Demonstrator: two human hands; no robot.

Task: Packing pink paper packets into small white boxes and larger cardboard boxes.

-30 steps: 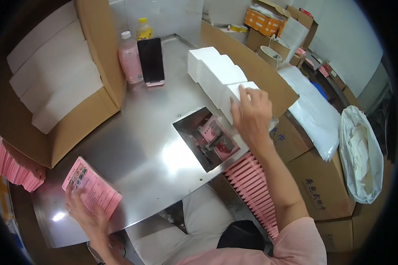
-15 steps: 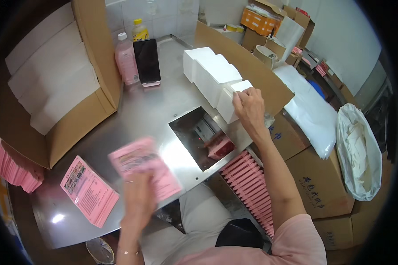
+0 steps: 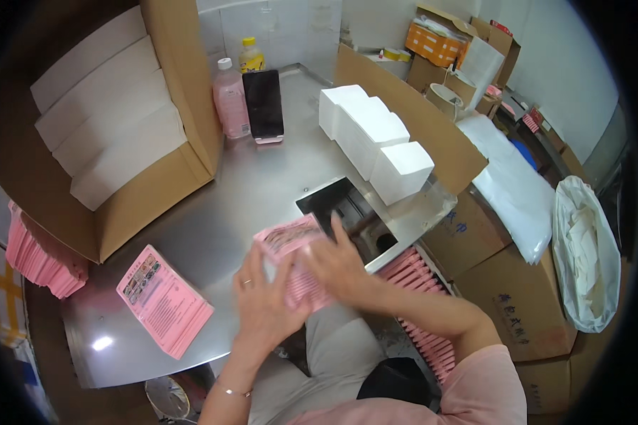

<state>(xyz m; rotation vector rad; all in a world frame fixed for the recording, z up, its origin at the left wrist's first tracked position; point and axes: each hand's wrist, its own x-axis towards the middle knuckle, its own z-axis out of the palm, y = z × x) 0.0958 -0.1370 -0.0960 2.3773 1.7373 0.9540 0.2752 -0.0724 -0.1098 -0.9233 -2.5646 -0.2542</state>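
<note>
A pink printed packet is tilted above the steel table, near its front edge. My left hand grips it from the left, the thumb lying across it and the fingers at its side. From the right, my right hand reaches over the packet with one finger stretched out. Its other fingers are smeared by motion, and whatever lies under them is hidden. To the left lies a neat stack of the same pink packets. White blocks of folded paper napkins stand in a row beyond the rectangular opening in the table.
An open carton at the left holds more white napkin blocks. A phone leans beside a pink bottle. Several pink packets are lined up below the table's right edge. Brown cartons and a white sack stand at the right.
My right hand has left the napkin blocks and come down to the pink packet. My left hand has brought the packet closer to the opening. The whole view has shifted slightly.
</note>
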